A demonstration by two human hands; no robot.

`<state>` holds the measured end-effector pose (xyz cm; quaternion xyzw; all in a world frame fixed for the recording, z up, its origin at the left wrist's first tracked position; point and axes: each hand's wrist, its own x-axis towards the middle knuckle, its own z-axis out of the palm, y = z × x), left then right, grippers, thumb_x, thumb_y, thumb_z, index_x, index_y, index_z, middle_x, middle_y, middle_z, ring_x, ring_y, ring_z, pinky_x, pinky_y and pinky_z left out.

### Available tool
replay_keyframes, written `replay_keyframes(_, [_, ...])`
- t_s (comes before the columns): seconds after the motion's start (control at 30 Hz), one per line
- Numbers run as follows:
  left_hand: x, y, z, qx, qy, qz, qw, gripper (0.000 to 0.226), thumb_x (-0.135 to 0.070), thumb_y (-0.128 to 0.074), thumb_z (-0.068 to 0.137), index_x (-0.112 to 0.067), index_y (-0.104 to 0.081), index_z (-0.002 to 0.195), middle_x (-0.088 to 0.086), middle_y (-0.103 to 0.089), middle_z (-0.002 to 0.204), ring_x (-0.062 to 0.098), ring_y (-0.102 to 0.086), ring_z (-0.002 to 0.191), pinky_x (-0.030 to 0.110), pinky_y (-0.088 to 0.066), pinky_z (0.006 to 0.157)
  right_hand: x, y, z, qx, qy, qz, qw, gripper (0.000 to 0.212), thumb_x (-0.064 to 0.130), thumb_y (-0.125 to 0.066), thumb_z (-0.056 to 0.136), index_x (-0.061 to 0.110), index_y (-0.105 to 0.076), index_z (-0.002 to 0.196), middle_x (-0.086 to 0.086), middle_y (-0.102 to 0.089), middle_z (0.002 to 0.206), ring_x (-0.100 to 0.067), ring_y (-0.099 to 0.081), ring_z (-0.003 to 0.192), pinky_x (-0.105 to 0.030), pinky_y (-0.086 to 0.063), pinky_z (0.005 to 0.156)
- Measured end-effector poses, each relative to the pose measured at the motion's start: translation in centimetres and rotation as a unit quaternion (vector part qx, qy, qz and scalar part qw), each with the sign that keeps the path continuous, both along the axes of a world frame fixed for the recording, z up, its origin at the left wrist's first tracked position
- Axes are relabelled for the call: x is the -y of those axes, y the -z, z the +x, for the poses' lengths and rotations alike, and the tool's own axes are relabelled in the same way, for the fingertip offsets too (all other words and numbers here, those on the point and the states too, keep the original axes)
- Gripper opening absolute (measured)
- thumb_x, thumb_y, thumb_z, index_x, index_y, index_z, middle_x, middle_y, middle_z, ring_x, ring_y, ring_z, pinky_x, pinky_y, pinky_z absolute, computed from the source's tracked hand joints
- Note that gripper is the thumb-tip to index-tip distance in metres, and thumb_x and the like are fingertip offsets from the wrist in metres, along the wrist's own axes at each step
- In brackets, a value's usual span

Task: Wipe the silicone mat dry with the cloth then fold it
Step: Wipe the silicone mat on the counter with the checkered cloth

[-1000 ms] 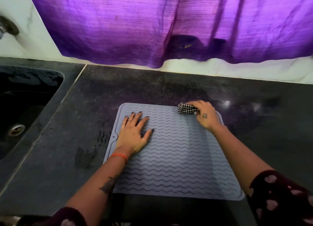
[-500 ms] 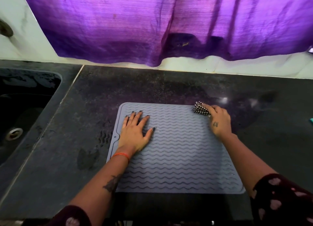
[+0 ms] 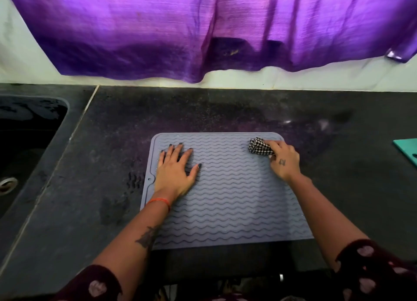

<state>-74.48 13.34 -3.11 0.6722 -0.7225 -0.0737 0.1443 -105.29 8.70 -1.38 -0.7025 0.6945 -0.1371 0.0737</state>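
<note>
Mat (image 3: 225, 201) lies flat; right hand (image 3: 284, 163) seemingly presses cloth (image 3: 259, 148) on it.

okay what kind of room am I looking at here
Most likely a home kitchen: a dark stone countertop with a sink set into it at the left, and a ribbed silicone mat being wiped with a checked cloth.

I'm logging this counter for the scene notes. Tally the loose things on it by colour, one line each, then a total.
Grey: 1, the mat, flat under the left hand.
Black-and-white check: 1, the cloth, bunched in the right hand at the mat's far right corner.
Teal: 1, a board cut off by the right edge.
Total: 3
</note>
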Motion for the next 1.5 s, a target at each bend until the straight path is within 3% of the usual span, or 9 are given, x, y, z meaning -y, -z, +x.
replay_keyframes(0.13, [0.0, -0.1, 0.0, 0.002, 0.001, -0.005, 1.0, 0.081, -0.068, -0.008, 0.079, -0.027, -0.034, 0.143, 0.002, -0.024, 0.154, 0.023, -0.013, 0.144, 0.039, -0.001, 0.118, -1.8, -1.4, 0.2, 0.04, 0.015, -0.029, 0.999, 0.056, -0.001, -0.054, 0.078, 0.031, -0.055, 0.125, -0.004, -0.057, 0.121, -0.035, -0.049, 0.107, -0.042, -0.04, 0.088])
replay_keyframes(0.27, [-0.1, -0.2, 0.0, 0.004, -0.001, -0.001, 1.0, 0.081, -0.068, -0.007, 0.078, -0.027, -0.034, 0.143, 0.002, -0.024, 0.155, 0.023, -0.013, 0.144, 0.039, -0.001, 0.118, -5.9, 1.8, 1.2, -0.003, 0.005, -0.093, 0.996, 0.062, -0.006, -0.058, 0.072, 0.028, -0.057, 0.124, -0.008, -0.059, 0.116, -0.036, -0.053, 0.1, -0.044, -0.043, 0.084])
replay_keyframes(0.43, [-0.2, -0.2, 0.0, -0.003, 0.004, -0.001, 1.0, 0.081, -0.068, -0.008, 0.078, -0.026, -0.035, 0.143, 0.003, -0.024, 0.155, 0.023, -0.013, 0.144, 0.039, 0.0, 0.117, -4.1, -0.3, -0.1, 0.032, -0.025, 0.0, 0.999, 0.056, -0.002, -0.058, 0.074, 0.028, -0.059, 0.122, -0.004, -0.059, 0.12, -0.037, -0.051, 0.105, -0.045, -0.043, 0.089])
replay_keyframes(0.67, [-0.1, -0.1, 0.1, -0.001, 0.004, 0.005, 1.0, 0.08, -0.067, -0.008, 0.079, -0.026, -0.033, 0.144, 0.003, -0.022, 0.155, 0.023, -0.011, 0.144, 0.039, 0.0, 0.118, -9.9, 2.0, 1.1, 0.022, -0.027, -0.098, 0.995, 0.049, 0.016, -0.043, 0.07, 0.036, -0.049, 0.116, -0.006, -0.061, 0.11, -0.035, -0.054, 0.096, -0.047, -0.046, 0.081])
replay_keyframes(0.83, [-0.3, -0.1, 0.1, -0.006, 0.008, 0.004, 1.0, 0.082, -0.067, -0.006, 0.079, -0.025, -0.032, 0.144, 0.003, -0.021, 0.155, 0.023, -0.011, 0.144, 0.039, 0.0, 0.118, -8.5, -0.4, 0.3, 0.072, -0.025, -0.025, 0.997, 0.048, 0.001, -0.062, 0.068, 0.03, -0.064, 0.106, -0.001, -0.062, 0.11, -0.031, -0.053, 0.102, -0.046, -0.044, 0.087])
replay_keyframes(1.0, [-0.2, -0.1, 0.1, -0.002, 0.007, 0.016, 1.0, 0.085, -0.068, -0.001, 0.076, -0.027, -0.029, 0.145, 0.002, -0.019, 0.156, 0.022, -0.008, 0.145, 0.04, 0.001, 0.118, -13.0, 2.2, 2.1, 0.053, -0.045, -0.105, 0.992, 0.047, 0.02, -0.04, 0.068, 0.033, -0.052, 0.11, -0.003, -0.06, 0.109, -0.03, -0.054, 0.096, -0.044, -0.044, 0.081])
replay_keyframes(1.27, [-0.2, 0.0, 0.1, -0.004, 0.006, 0.012, 1.0, 0.084, -0.067, -0.001, 0.076, -0.027, -0.029, 0.145, 0.001, -0.019, 0.156, 0.022, -0.007, 0.145, 0.04, 0.001, 0.118, -12.3, 0.4, 0.7, 0.134, -0.093, -0.07, 0.984, 0.059, 0.005, -0.058, 0.054, 0.042, -0.057, 0.1, 0.022, -0.054, 0.1, -0.019, -0.055, 0.092, -0.03, -0.04, 0.082])
replay_keyframes(1.4, [-0.2, -0.1, 0.1, -0.009, 0.008, 0.013, 1.0, 0.085, -0.067, -0.003, 0.076, -0.026, -0.03, 0.145, 0.002, -0.02, 0.156, 0.022, -0.008, 0.144, 0.039, 0.001, 0.118, -14.1, 1.4, 2.3, 0.066, -0.06, -0.068, 0.994, 0.053, 0.018, -0.047, 0.054, 0.039, -0.046, 0.104, 0.006, -0.059, 0.101, -0.027, -0.052, 0.091, -0.041, -0.039, 0.078])
replay_keyframes(1.5, [-0.2, -0.1, 0.2, -0.012, 0.011, 0.013, 1.0, 0.082, -0.067, -0.005, 0.078, -0.026, -0.03, 0.145, 0.002, -0.02, 0.156, 0.022, -0.008, 0.145, 0.039, 0.002, 0.118, -13.0, 0.2, 1.7, 0.115, -0.064, -0.016, 0.991, 0.058, 0.016, -0.053, 0.056, 0.051, -0.047, 0.103, 0.015, -0.057, 0.095, -0.026, -0.053, 0.09, -0.041, -0.041, 0.08])
